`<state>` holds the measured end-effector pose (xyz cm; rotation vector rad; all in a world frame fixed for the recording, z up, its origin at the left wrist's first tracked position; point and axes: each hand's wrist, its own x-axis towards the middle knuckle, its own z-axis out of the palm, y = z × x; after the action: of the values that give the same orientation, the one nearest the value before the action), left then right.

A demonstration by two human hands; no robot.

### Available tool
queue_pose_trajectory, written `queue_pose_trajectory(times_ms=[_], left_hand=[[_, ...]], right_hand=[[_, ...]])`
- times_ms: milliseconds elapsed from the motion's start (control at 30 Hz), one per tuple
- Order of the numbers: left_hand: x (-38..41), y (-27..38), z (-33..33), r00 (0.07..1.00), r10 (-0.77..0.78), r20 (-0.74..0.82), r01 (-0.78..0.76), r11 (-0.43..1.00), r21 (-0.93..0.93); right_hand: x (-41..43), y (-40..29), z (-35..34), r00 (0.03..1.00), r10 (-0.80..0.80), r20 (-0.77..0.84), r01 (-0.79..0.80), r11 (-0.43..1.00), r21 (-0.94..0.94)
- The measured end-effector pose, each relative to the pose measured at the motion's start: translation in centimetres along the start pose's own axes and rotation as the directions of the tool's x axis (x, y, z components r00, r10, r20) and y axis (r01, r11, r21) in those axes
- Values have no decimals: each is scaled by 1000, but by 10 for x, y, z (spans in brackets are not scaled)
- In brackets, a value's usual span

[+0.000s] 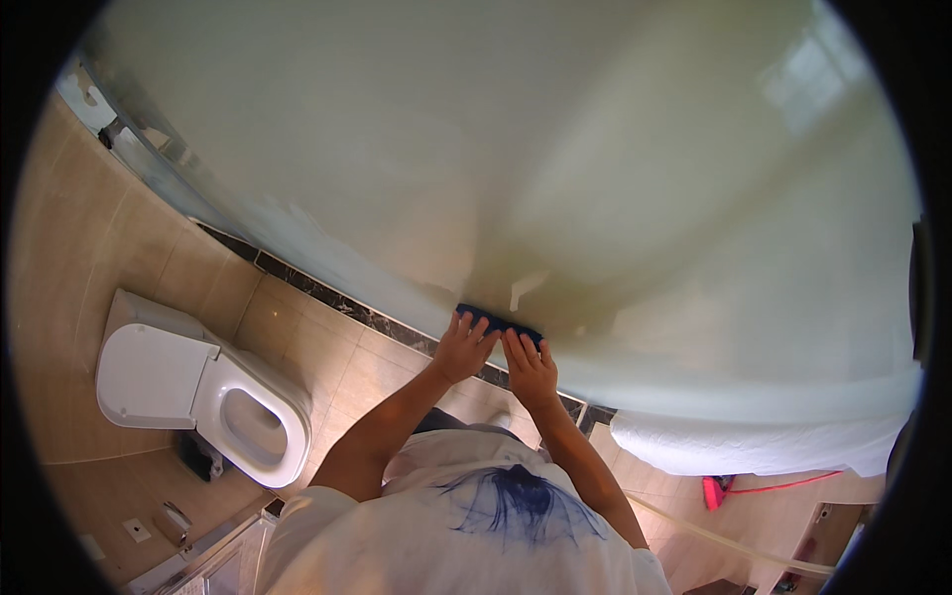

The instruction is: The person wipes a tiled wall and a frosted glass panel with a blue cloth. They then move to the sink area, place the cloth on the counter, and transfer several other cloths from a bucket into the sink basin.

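Before me stands a large frosted glass panel (pixel 595 186), greenish and slightly reflective. A folded dark blue cloth (pixel 500 324) lies flat against its lower middle part. My left hand (pixel 465 349) presses the cloth's left part with fingers spread over it. Beside it, my right hand (pixel 531 364) presses the right part with the fingertips. Both hands are close together, the thumbs' side nearly touching. What lies under the cloth is hidden.
A white toilet (pixel 253 428) with its lid raised stands at the left. Dark marble edging (pixel 335 297) runs along the glass base. At the right hang a white towel (pixel 744 446) and, below it, a pink brush-like item (pixel 715 492) with a red handle. A pale hose (pixel 729 547) crosses the lower right.
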<state>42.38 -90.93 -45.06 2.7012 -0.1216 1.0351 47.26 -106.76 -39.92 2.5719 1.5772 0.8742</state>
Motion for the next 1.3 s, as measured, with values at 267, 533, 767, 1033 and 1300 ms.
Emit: queue_pose_trajectory(times_ms=[267,533,767,1033,1300], left_hand=[[44,26,0,950,78,-303,-80,997,5],[80,52,-12,917,125,-378,-124,992,25],[9,68,23,975,221,-20,-222,974,-43],[111,129,-17,904,326,-277,-321,945,62],[81,140,16,911,368,-187,-357,930,92]], right_hand=[[20,29,-51,968,122,-219,-127,992,-10],[17,51,-63,916,125,-380,-147,989,-31],[-76,40,-13,971,197,-138,-202,979,-27],[-42,89,-89,812,353,-465,-383,923,33],[-94,93,-51,874,288,-391,-306,952,18]])
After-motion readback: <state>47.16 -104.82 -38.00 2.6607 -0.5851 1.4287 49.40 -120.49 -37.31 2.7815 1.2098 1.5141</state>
